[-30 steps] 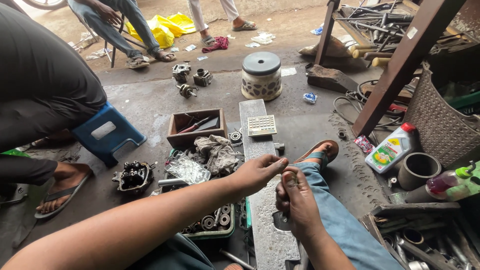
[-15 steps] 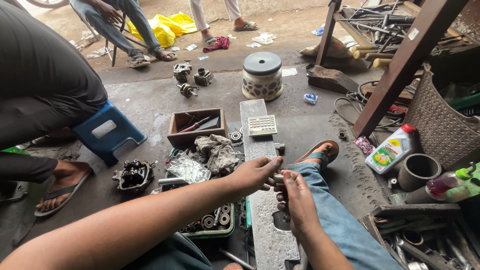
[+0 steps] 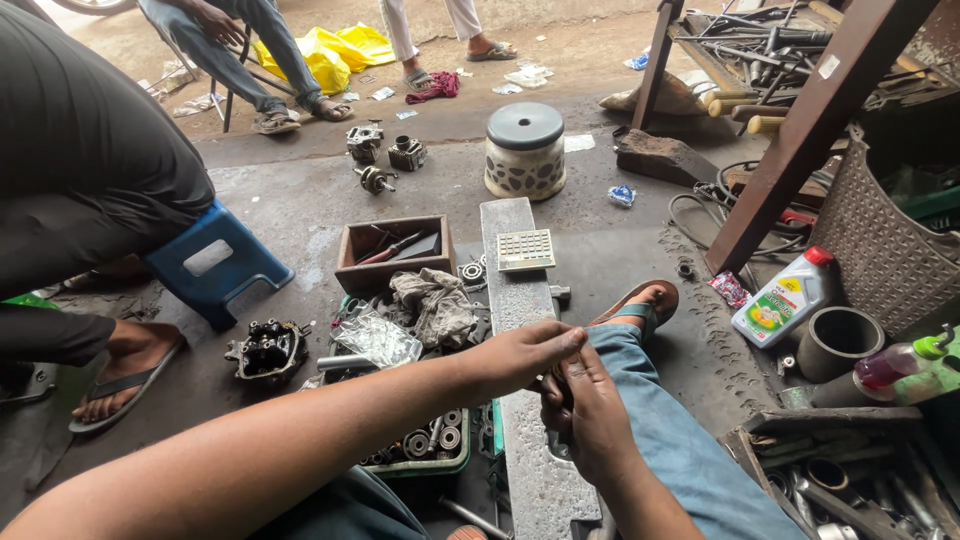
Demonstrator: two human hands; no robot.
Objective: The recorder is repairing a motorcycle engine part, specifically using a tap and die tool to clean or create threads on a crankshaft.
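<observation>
My left hand (image 3: 520,355) reaches in from the lower left, its fingertips pinched together against my right hand (image 3: 595,425). Both hands meet on a small dark metal part (image 3: 556,384), which is mostly hidden between the fingers. They hover over a long grey stone slab (image 3: 518,300) that runs away from me. My right leg in blue jeans (image 3: 660,440) lies beside the slab, ending in a sandalled foot.
A small grid-patterned pad (image 3: 525,250) lies on the slab's far end. Left of it are a wooden box of tools (image 3: 392,250), a rag (image 3: 432,305), a green tray of bearings (image 3: 430,445) and an engine part (image 3: 268,350). A person in black sits on a blue stool (image 3: 215,262). An oil bottle (image 3: 785,297) stands at the right.
My left hand, open with fingers spread a second ago, has moved right and closed its fingertips onto the part in my right hand.
</observation>
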